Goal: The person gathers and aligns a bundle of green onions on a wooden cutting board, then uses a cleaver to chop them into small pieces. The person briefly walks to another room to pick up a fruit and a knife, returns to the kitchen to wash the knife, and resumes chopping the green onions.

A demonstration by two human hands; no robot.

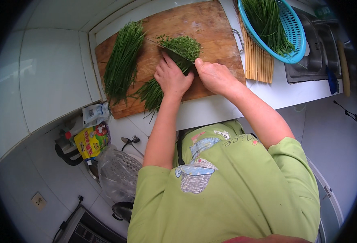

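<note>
On a wooden cutting board [212, 27], my right hand [213, 74] grips a kitchen knife, its dark blade [177, 56] slanting up and left across the greens. My left hand [173, 76] presses down on a bunch of garlic chives [152, 92], fingertips close to the blade; the hand hides part of the bunch. Finely chopped chives [184, 45] are heaped on the blade's far side. A larger bundle of uncut chives [124, 60] lies along the board's left side.
A blue plastic colander [300, 33] holding more chives stands at the upper right over a bamboo mat [257, 66]. Beyond it is a metal sink [312, 73]. At lower left sit a yellow pouch [90, 139], a plastic bag [114, 173] and a plug [134, 139].
</note>
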